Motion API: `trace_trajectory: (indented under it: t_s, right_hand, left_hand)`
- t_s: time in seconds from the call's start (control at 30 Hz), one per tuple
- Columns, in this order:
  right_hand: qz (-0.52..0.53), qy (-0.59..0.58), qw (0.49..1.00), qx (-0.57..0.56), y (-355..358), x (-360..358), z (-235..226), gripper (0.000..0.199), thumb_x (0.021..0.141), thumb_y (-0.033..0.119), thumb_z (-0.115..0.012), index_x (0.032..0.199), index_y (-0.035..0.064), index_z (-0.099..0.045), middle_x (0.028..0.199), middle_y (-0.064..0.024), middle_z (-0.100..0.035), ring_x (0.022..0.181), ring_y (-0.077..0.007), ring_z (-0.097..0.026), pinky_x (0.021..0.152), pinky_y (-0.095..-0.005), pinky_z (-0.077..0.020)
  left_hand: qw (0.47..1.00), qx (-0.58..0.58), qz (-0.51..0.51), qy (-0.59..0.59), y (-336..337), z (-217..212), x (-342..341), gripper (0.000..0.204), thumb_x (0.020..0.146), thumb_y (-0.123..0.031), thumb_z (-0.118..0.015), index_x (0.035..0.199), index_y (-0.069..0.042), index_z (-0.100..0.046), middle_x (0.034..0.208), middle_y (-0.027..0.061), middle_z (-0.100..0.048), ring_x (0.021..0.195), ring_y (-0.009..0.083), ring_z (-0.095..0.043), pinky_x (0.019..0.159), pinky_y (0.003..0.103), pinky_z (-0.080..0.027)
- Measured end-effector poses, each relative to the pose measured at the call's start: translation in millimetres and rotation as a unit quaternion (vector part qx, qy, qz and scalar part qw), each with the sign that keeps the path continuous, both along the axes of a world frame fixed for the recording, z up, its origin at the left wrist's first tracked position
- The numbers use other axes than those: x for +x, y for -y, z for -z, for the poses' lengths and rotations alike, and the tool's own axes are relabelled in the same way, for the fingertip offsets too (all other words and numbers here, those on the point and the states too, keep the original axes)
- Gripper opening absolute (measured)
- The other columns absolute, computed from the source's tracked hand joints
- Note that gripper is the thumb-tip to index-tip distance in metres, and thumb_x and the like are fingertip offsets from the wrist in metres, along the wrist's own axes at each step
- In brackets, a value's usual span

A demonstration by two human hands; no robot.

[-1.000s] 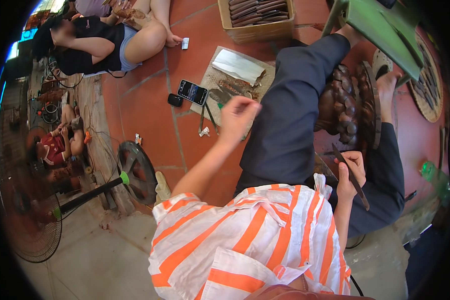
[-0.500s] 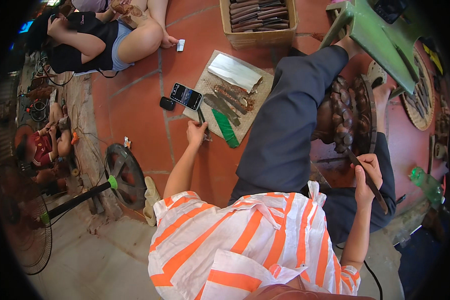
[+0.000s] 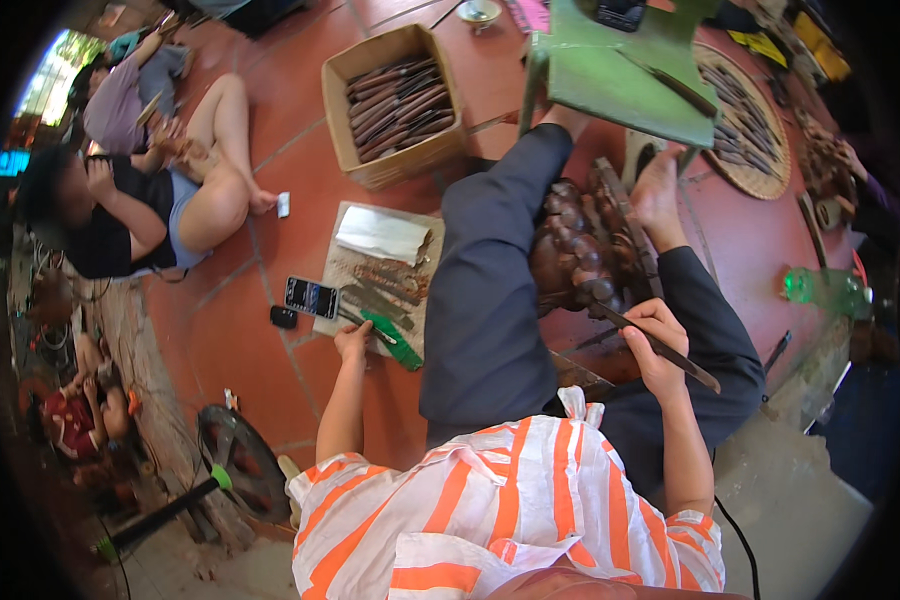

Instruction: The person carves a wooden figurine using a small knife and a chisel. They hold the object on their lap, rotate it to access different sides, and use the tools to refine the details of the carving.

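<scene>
fingers (image 3: 660, 318) of the right hand (image 3: 655, 340) wrap a thin chisel (image 3: 660, 345) against the dark carving (image 3: 580, 255); left hand (image 3: 353, 340) touches tools on a board (image 3: 380, 280) over red floor tiles (image 3: 240, 340), its grip unclear.

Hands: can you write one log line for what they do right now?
left hand: reaching onto tool board, at green-handled tool | right hand: holding chisel on dark wood carving

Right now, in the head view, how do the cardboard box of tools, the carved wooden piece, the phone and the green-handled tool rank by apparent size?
1. cardboard box
2. carved wooden piece, nearly as large; unsure
3. green-handled tool
4. phone, looks alike; unsure
</scene>
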State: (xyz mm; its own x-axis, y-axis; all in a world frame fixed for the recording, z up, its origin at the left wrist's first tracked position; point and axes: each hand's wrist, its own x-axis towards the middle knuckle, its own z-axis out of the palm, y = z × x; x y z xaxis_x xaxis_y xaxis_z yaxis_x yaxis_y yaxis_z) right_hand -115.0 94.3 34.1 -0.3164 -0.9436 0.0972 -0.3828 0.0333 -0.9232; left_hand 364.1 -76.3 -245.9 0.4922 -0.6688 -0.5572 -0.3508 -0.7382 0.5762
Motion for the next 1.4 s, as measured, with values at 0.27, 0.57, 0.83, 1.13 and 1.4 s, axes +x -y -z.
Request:
trace_trajectory:
  t_s: [0.27,0.57,0.83,1.13,1.4]
  right_hand:
    - [0.061,-0.057,0.993,-0.082,3,-20,-7,0.01,0.079,-0.001,-0.066,0.088,-0.0058,-0.066,0.087,-0.0117,-0.061,0.076,-0.0187,-0.059,0.069,-0.0269,-0.0467]
    - [0.021,-0.358,0.904,-0.232,70,-8,-35,0.027,0.073,0.017,-0.076,0.094,0.0041,-0.067,0.087,-0.0055,-0.061,0.067,-0.0193,-0.06,0.059,-0.0302,-0.0481]
    - [-0.099,-0.429,0.885,-0.151,91,-48,-39,0.03,0.068,0.012,-0.072,0.097,0.0087,-0.067,0.096,-0.0046,-0.06,0.087,-0.0225,-0.061,0.071,-0.0349,-0.0495]
    - [0.13,-0.473,0.871,0.028,224,-204,-6,0.025,0.081,0.026,-0.063,0.097,0.0071,-0.066,0.105,-0.0119,-0.063,0.097,-0.0317,-0.062,0.083,-0.0439,-0.0479]
    - [0.178,-0.542,0.82,0.045,247,-210,24,0.016,0.078,0.015,-0.063,0.093,0.0091,-0.063,0.096,-0.0142,-0.059,0.09,-0.0315,-0.062,0.077,-0.0484,-0.0463]
  left_hand:
    - [0.964,-0.109,0.138,0.201,-2,-59,-46,0.038,0.079,-0.026,-0.075,0.097,-0.001,-0.053,0.082,0.0085,-0.06,0.069,0.0166,-0.057,0.063,0.032,-0.047]
    - [0.77,-0.204,0.441,-0.414,-4,-289,-300,0.039,0.1,-0.031,-0.044,0.115,0.002,-0.059,0.101,0.0122,-0.067,0.087,0.0135,-0.064,0.073,0.027,-0.053]
    - [0.744,-0.08,0.312,-0.586,13,-270,-367,0.025,0.1,-0.024,-0.045,0.1,-0.002,-0.057,0.088,0.0068,-0.065,0.076,0.0139,-0.064,0.07,0.029,-0.056]
    - [0.737,-0.023,0.262,-0.622,6,-226,-356,0.034,0.1,-0.037,-0.044,0.08,-0.01,-0.053,0.055,-0.0033,-0.041,0.047,0.0067,-0.036,0.045,0.023,-0.028]
    - [0.744,0.008,0.312,-0.591,-10,-225,-364,0.043,0.098,-0.04,-0.048,0.069,-0.008,-0.052,0.051,-0.004,-0.04,0.04,0.0044,-0.032,0.04,0.021,-0.024]
